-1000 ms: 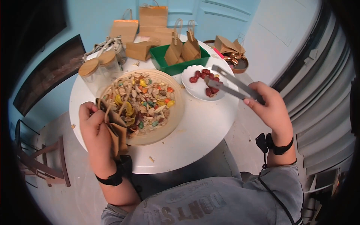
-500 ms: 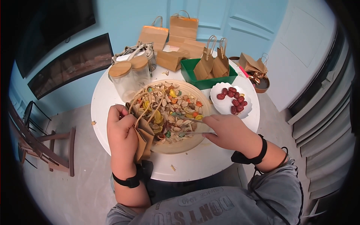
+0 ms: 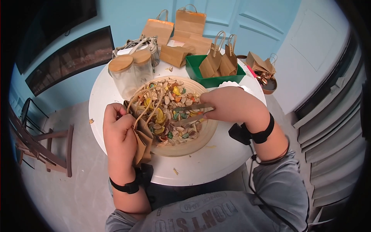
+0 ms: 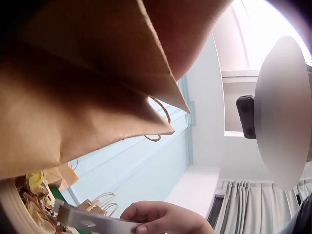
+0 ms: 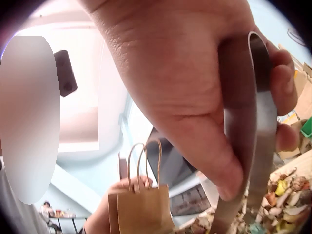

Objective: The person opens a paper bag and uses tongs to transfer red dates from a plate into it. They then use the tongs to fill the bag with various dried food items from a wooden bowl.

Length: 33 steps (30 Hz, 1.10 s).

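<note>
My left hand [image 3: 120, 135] grips the top edge of a small brown paper bag [image 3: 143, 145] with twisted handles, which stands over the near left rim of a round wooden tray [image 3: 206, 135]. Dried potpourri [image 3: 160, 116] in beige, yellow, green and orange fills the tray. Metal tongs [image 5: 264, 122] are pinched between the thumb and fingers of my right hand [image 3: 235, 106]. Their tips point left, down at the potpourri, and what lies between them is hidden. In the left wrist view, the bag's side [image 4: 63, 112] fills the upper left, with the tongs below it.
A white scalloped plate [image 3: 232, 84] lies mostly hidden behind my right hand. Beyond the tray stands a green bin [image 3: 197, 79] holding paper bags [image 3: 211, 65]. Glass jars with wooden lids [image 3: 121, 63] stand at the left. More paper bags [image 3: 190, 22] line the back.
My right hand has swung left with the tongs from the plate of red dates to the potpourri tray. My left hand keeps its hold on the bag. The head view has shifted.
</note>
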Each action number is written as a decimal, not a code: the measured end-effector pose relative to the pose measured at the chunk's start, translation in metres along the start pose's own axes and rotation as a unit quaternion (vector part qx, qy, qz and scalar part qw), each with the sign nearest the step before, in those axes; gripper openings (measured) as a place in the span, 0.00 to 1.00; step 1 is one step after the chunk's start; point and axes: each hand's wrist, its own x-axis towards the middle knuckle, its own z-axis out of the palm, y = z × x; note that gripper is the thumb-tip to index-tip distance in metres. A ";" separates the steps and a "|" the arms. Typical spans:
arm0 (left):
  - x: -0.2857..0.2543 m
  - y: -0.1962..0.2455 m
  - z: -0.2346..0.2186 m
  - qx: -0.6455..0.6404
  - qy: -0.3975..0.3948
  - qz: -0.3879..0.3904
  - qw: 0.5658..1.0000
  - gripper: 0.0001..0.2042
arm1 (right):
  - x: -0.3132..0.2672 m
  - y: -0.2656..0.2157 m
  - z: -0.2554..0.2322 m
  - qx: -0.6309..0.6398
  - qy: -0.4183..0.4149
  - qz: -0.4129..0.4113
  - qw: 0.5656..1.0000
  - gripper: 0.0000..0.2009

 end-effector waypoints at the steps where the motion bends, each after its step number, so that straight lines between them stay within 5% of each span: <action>1: 0.001 0.000 -0.001 0.010 -0.001 0.011 1.000 0.05 | 0.000 0.002 -0.002 0.026 0.018 0.021 0.999 0.14; 7: 0.000 -0.001 0.005 0.000 -0.013 0.001 1.000 0.05 | 0.000 0.030 0.027 0.187 0.045 0.054 0.980 0.18; 20: 0.002 0.003 0.007 0.016 -0.008 -0.003 1.000 0.05 | 0.012 0.078 0.064 0.315 0.102 0.089 0.939 0.12; 29: 0.003 0.001 0.009 0.024 -0.015 -0.020 0.999 0.04 | 0.010 0.078 0.066 0.293 0.114 0.028 0.949 0.13; 33: 0.000 -0.012 0.012 0.010 -0.013 0.012 1.000 0.06 | 0.013 0.077 0.066 0.288 0.093 0.062 0.951 0.13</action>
